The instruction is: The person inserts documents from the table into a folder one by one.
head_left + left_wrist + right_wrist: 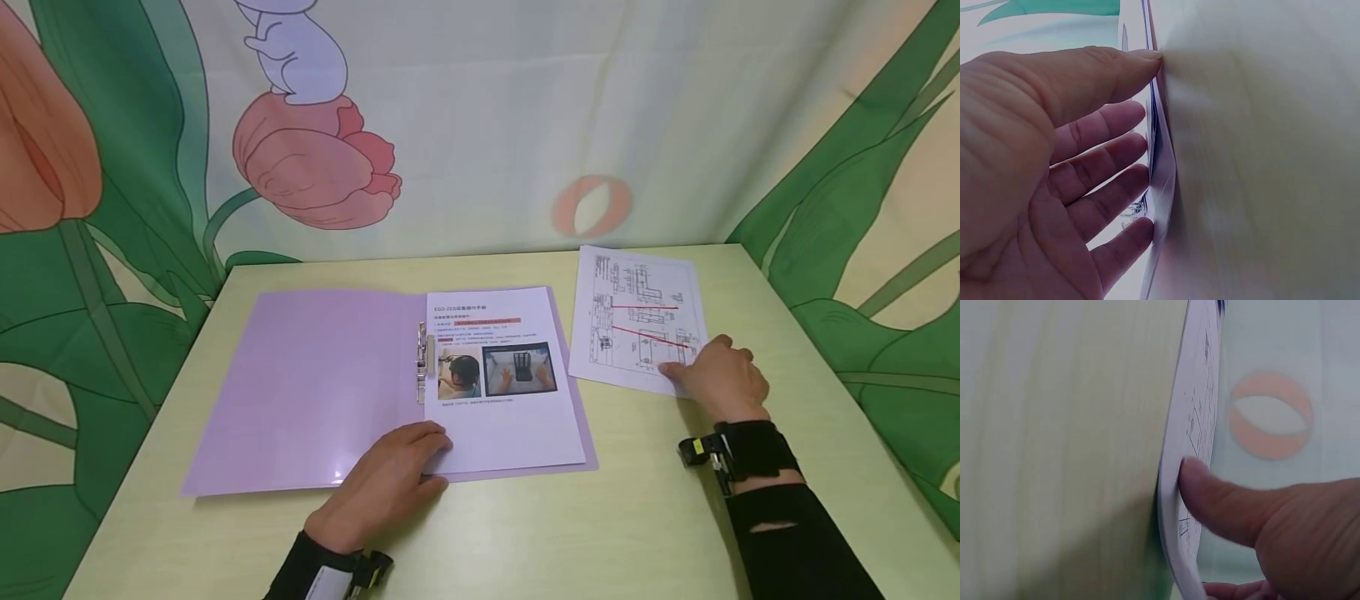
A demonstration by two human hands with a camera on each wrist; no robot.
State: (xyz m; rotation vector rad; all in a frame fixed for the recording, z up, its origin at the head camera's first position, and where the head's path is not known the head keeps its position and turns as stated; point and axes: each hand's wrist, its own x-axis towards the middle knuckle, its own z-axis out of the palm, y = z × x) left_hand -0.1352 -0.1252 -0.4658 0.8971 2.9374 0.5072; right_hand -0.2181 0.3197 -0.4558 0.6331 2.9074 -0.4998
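A purple ring binder (315, 383) lies spread flat on the table, with a printed white page (506, 433) on its right side. My left hand (386, 471) rests at the binder's lower edge near the spine, its fingers extended over the page corner; in the left wrist view the thumb touches that edge. To the right lies a thin stack of drawing sheets (637, 287) with red lines on top. My right hand (723, 379) grips its lower right corner, and in the right wrist view the thumb presses the printed face while the stack (1175, 456) bends upward.
The metal ring clip (422, 362) stands along the binder's spine. Beneath everything is a pale yellow table (562, 533). A curtain (480, 125) printed with flowers and leaves hangs behind the table and along its sides.
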